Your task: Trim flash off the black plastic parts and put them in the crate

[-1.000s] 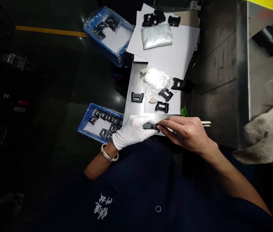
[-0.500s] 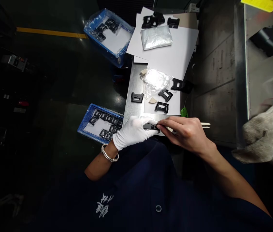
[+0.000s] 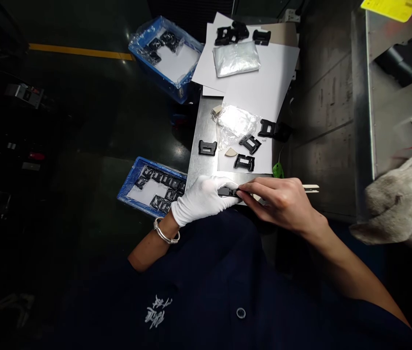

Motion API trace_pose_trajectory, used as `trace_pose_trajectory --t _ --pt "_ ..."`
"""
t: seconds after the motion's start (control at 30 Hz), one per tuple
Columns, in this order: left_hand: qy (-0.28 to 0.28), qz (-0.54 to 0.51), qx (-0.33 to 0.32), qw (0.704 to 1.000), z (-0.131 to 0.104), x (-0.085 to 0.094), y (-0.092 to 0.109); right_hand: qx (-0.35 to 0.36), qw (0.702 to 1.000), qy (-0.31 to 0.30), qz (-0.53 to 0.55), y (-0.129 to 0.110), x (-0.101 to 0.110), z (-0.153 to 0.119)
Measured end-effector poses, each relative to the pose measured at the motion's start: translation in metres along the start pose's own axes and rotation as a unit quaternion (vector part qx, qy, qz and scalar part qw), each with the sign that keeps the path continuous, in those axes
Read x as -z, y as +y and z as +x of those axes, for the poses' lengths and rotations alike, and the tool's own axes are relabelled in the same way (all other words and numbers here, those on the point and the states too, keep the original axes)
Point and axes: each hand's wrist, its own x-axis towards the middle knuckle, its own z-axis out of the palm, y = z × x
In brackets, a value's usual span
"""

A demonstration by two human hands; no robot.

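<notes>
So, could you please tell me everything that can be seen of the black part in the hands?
The black part looks like rigid plastic, its upper face greyish. Held crosswise at the metal table, it sits between the fingers of the gloved left hand; the bare right hand seemingly touches its right end. Much is hidden.

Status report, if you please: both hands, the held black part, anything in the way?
Gloved left hand gripping black part. Bare right hand at its other end, holding pale tool. Loose parts lie beyond, none apparently blocking.
</notes>
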Motion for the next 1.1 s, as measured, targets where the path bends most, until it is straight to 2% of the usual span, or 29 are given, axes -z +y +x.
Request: trace_pose_trajectory --t 0.33,0.53,0.87,1.1 --pt "-0.021 0.002 0.01 1.0 -0.0005 -0.0003 0.0005 -0.002 1.0 -0.009 -0.028 -0.0055 0.001 -0.0003" --pt "-0.023 0.016 -0.006 1.0 -0.001 -0.0027 -0.0001 -0.005 0.999 0.003 -0.044 -0.0057 -0.0012 -0.0004" --pt "-0.033 0.017 0.026 0.999 -0.002 -0.0026 0.0029 0.021 0.991 0.031 -0.125 -0.0058 -0.0074 -0.0038" --pt "-0.004 0.002 0.044 0.999 -0.0038 -0.0009 0.0038 -0.041 0.997 0.052 -0.035 -0.0049 0.0005 -0.007"
